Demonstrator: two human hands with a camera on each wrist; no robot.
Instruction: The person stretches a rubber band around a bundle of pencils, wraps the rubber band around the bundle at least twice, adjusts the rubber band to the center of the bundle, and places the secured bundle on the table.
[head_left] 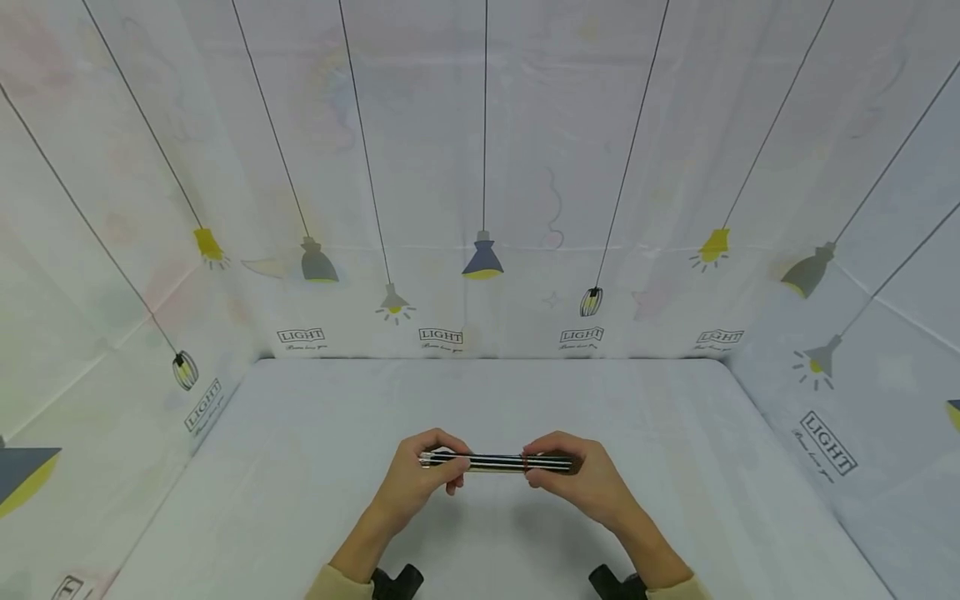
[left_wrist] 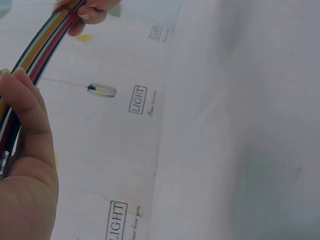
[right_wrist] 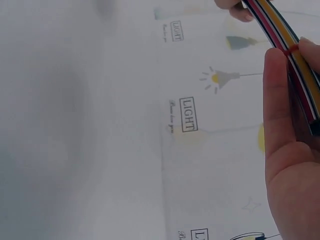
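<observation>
The left hand [head_left: 420,483] and the right hand [head_left: 577,479] each pinch one end of a bunch of pencils [head_left: 498,462], keeping it level just above the white table [head_left: 300,467], perhaps so none slip out.

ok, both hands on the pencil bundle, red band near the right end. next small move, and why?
Probably slide the red band toward the middle with the right hand. It sits near that end of the pencil bundle, while the left hand holds the far, unbanded end.

"LIGHT" in boxed labels, with unreadable script beneath, along the printed backdrop [head_left: 441,336] walls.
</observation>
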